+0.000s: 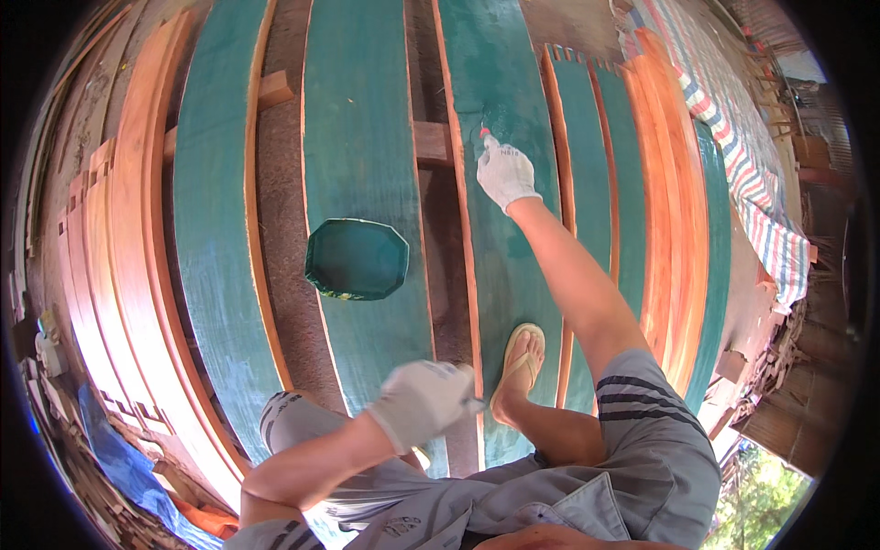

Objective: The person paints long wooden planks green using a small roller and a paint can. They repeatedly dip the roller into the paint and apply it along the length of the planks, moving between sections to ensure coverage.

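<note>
My right hand [506, 172], in a white knit glove, reaches out over a wide green-painted board [504, 266]. Its fingers are closed on the red handle of a paint roller [484, 133]; the roller's thin wire frame and head blend into the wet-looking green paint. Close to my body, my left hand [423, 403], gloved too, is curled and blurred by motion. A small grey bit shows at its fingertips, too unclear to name. An eight-sided tray [401, 261] with green paint in it rests on the neighbouring green board [357, 119], ahead of my left hand.
More green boards [215, 229] and bare reddish planks [147, 183] lie lengthwise on both sides, with gaps between. Wooden crosspieces [433, 142] show beneath. My sandalled foot [520, 371] stands on the board being painted. A striped sheet [733, 137] covers things at right; blue sheeting [128, 467] lies lower left.
</note>
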`<state>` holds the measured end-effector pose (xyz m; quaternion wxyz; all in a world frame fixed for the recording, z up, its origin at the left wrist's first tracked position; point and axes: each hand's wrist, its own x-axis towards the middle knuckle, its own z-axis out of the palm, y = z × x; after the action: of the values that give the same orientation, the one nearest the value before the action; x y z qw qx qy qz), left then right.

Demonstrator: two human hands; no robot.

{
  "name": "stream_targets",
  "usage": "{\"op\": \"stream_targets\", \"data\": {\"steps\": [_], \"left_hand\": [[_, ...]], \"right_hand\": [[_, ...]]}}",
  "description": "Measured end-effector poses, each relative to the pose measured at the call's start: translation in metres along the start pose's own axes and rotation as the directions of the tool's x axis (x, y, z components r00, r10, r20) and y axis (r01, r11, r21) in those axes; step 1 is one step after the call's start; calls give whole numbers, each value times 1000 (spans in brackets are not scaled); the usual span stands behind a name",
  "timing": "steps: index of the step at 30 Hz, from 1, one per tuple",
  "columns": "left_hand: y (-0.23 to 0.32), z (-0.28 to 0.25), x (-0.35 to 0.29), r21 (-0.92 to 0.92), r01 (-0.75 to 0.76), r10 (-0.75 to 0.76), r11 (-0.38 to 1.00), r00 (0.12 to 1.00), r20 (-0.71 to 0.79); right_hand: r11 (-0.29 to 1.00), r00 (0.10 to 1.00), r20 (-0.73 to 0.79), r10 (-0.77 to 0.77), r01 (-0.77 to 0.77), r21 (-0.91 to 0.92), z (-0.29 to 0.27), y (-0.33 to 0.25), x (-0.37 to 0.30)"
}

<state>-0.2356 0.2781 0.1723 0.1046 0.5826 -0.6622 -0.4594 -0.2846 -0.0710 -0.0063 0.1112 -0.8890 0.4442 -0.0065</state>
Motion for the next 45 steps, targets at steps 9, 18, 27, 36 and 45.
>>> {"op": "stream_targets", "data": {"steps": [9, 18, 27, 36, 45], "left_hand": [[-26, 75, 21, 107, -101, 40, 989, 882, 470], [-14, 61, 17, 50, -40, 19, 998, 930, 368], [-20, 63, 8, 162, -88, 45, 983, 966, 254], [-9, 61, 13, 173, -115, 46, 978, 933, 358], [-22, 61, 8, 144, -107, 57, 984, 946, 318]], "right_hand": [[999, 999, -30, -43, 43, -17, -12, 12, -103], [996, 990, -123, 70, -61, 70, 3, -7, 23], [1000, 999, -31, -18, 17, -13, 2, 2, -158], [999, 981, -193, 18, -11, 42, 10, 11, -94], [1000, 999, 30, 20, -19, -18, 1, 16, -201]]}}
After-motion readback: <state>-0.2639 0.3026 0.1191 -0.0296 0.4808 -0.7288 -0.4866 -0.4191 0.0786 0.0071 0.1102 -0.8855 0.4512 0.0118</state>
